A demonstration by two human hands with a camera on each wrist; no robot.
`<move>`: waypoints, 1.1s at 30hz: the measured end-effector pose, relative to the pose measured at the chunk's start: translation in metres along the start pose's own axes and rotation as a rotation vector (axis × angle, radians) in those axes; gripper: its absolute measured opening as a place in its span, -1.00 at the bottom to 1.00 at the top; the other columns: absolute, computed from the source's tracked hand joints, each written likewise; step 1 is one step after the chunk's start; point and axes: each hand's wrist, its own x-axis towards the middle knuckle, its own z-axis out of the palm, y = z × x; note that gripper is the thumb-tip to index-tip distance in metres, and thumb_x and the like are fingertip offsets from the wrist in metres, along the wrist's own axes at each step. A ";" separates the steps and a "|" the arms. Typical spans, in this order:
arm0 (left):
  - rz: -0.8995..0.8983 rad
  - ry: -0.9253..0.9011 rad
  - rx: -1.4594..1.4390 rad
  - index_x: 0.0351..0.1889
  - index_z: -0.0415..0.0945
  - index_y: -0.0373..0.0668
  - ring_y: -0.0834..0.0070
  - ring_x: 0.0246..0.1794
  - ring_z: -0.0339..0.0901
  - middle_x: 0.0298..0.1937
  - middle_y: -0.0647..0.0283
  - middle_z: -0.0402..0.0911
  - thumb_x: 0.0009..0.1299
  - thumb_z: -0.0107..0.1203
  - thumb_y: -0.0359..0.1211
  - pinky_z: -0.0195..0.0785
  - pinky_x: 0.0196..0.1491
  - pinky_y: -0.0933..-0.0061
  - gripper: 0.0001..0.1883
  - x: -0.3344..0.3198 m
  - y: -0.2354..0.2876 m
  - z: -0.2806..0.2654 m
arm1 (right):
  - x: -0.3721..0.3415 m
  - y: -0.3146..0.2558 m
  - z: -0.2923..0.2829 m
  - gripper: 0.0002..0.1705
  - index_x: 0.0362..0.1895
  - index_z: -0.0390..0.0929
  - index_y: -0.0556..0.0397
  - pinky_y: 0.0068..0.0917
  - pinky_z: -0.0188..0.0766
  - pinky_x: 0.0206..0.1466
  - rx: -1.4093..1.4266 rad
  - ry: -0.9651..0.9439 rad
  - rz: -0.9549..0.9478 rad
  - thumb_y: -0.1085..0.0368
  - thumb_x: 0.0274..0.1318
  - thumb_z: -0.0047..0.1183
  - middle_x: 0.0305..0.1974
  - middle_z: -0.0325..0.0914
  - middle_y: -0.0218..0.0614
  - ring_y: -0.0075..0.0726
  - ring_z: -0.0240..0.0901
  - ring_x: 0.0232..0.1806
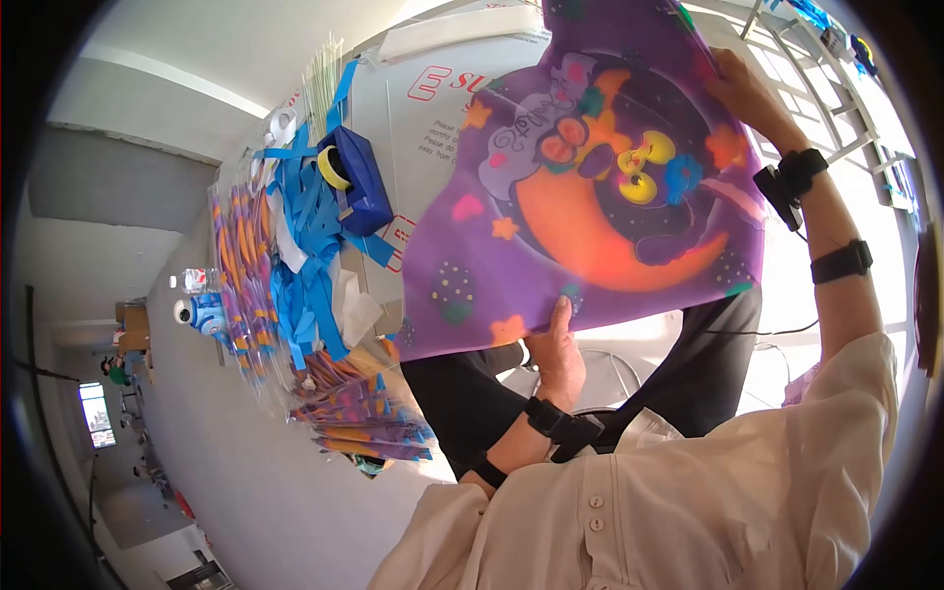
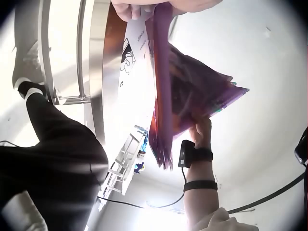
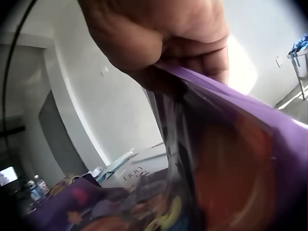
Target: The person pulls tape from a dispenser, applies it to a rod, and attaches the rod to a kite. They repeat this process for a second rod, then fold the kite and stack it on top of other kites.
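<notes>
Purple moon-print plastic film point(image 1: 639, 231) lies spread at about one o'clock from the centre of the head view, above the person's lap and partly over the bench point(image 1: 388, 103). Both hands grasp it. The left hand point(image 1: 559, 364), at six o'clock on the film, pinches the near edge, its thumb laid over the printed face; that grip probably steadies the edge closest to the body. The right hand point(image 1: 752, 98), at two o'clock, has its fingers curled over the far edge. With the two holds set so far apart, the film is likely being stretched so that it does not sag or fold over, and the picture side faces the wearer. The left wrist view shows more than one layer hanging together, which may be why the edges are gripped firmly; how many layers there are cannot be told.

At nine o'clock from the film, a blue tape dispenser point(image 1: 364, 177) with a yellow tape roll point(image 1: 332, 169) stands near, probably for easy reach. Blue strips point(image 1: 307, 280) lie tangled just beside it, as if dropped loosely. Similar printed bundles lie beyond the strips point(image 1: 236, 246) and towards half past seven point(image 1: 379, 418), apparently stacked flat to spare them creasing.
</notes>
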 end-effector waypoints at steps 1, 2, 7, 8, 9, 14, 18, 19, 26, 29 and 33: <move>-0.209 -0.019 -0.141 -0.06 0.39 -0.20 0.55 -0.22 0.46 -0.14 0.31 0.50 0.34 0.05 -0.40 0.35 -0.06 0.40 -0.77 -0.005 -0.012 0.000 | 0.006 0.001 0.004 -0.63 -0.03 0.41 0.14 -0.29 0.37 -0.15 -0.117 0.045 -0.120 0.35 0.01 -0.05 -0.31 0.48 -0.08 -0.10 0.44 -0.21; -0.419 -0.034 -0.284 -0.04 0.38 -0.17 0.52 -0.20 0.47 -0.09 0.28 0.47 0.36 0.04 -0.39 0.37 -0.05 0.34 -0.77 -0.008 -0.022 -0.001 | 0.010 0.004 0.006 -0.64 -0.01 0.40 0.12 -0.22 0.36 -0.15 -0.235 0.087 -0.242 0.36 0.04 -0.08 -0.30 0.48 -0.02 0.02 0.44 -0.19; -0.535 -0.154 -0.243 -0.05 0.37 -0.16 0.41 -0.14 0.52 -0.11 0.24 0.51 0.40 0.00 -0.35 0.41 -0.07 0.28 -0.79 0.006 -0.025 -0.001 | 0.029 -0.010 0.017 -0.68 -0.04 0.40 0.08 -0.12 0.35 -0.18 -0.347 0.120 -0.209 0.34 0.07 -0.09 -0.33 0.46 0.05 0.17 0.41 -0.21; -0.557 -0.190 -0.216 -0.05 0.36 -0.17 0.38 -0.15 0.54 -0.12 0.22 0.52 0.41 -0.02 -0.34 0.43 -0.09 0.29 -0.79 0.010 -0.027 0.000 | 0.034 -0.005 0.019 -0.69 -0.05 0.39 0.07 -0.12 0.36 -0.23 -0.353 0.192 -0.270 0.32 0.07 -0.08 -0.38 0.46 0.04 0.17 0.43 -0.26; -0.561 -0.193 -0.216 -0.05 0.36 -0.17 0.38 -0.15 0.54 -0.12 0.22 0.52 0.41 -0.02 -0.34 0.43 -0.09 0.29 -0.79 0.013 -0.023 0.005 | 0.036 -0.009 0.021 -0.69 -0.05 0.39 0.07 -0.12 0.36 -0.23 -0.357 0.191 -0.267 0.32 0.07 -0.08 -0.38 0.46 0.04 0.17 0.43 -0.26; -0.523 -0.261 -0.083 -0.06 0.36 -0.20 0.34 -0.23 0.60 -0.18 0.19 0.56 0.43 -0.05 -0.28 0.45 -0.18 0.40 -0.77 0.014 -0.020 0.024 | 0.034 -0.058 0.061 -0.71 -0.15 0.34 0.09 -0.19 0.43 -0.36 -0.646 0.142 -0.226 0.35 -0.02 -0.03 -0.42 0.54 -0.07 0.06 0.51 -0.40; -0.573 -0.245 -0.065 -0.05 0.34 -0.24 0.32 -0.17 0.60 -0.17 0.16 0.55 0.43 -0.04 -0.24 0.45 -0.17 0.40 -0.73 0.004 -0.029 0.024 | 0.003 -0.081 0.124 -0.76 -0.20 0.29 0.07 -0.26 0.43 -0.50 -0.546 0.134 -0.369 0.29 0.02 -0.05 -0.53 0.50 -0.22 -0.08 0.53 -0.50; -0.581 -0.276 -0.065 -0.06 0.33 -0.25 0.30 -0.16 0.59 -0.15 0.12 0.55 0.44 -0.06 -0.22 0.45 -0.17 0.41 -0.71 0.003 -0.030 0.022 | -0.006 -0.083 0.140 -0.75 -0.18 0.30 0.08 -0.28 0.43 -0.50 -0.555 0.130 -0.371 0.32 0.02 -0.06 -0.53 0.48 -0.24 -0.13 0.52 -0.51; -0.625 -0.312 -0.052 -0.04 0.33 -0.27 0.28 -0.15 0.59 -0.11 0.05 0.55 0.44 -0.07 -0.18 0.44 -0.14 0.41 -0.66 0.005 -0.036 0.016 | -0.047 -0.077 0.199 -0.63 -0.04 0.35 0.18 -0.38 0.47 -0.34 -0.569 -0.097 -0.246 0.43 -0.02 -0.10 -0.23 0.47 -0.23 -0.19 0.49 -0.27; -0.650 -0.321 -0.077 -0.01 0.33 -0.28 0.29 -0.13 0.58 -0.10 0.05 0.56 0.44 -0.06 -0.18 0.42 -0.11 0.40 -0.65 0.005 -0.033 0.016 | -0.052 -0.077 0.207 -0.60 -0.06 0.41 0.18 -0.25 0.34 0.04 -0.470 -0.085 -0.329 0.28 -0.03 0.05 -0.02 0.43 -0.13 -0.11 0.35 0.04; -0.690 -0.338 -0.121 0.00 0.33 -0.28 0.29 -0.13 0.57 -0.07 0.05 0.55 0.43 -0.05 -0.19 0.41 -0.10 0.40 -0.65 0.003 -0.032 0.011 | -0.033 -0.068 0.178 -0.36 0.06 0.40 0.12 -0.19 0.26 0.15 -0.334 0.076 -0.322 0.00 -0.07 0.17 0.11 0.33 -0.04 -0.01 0.29 0.14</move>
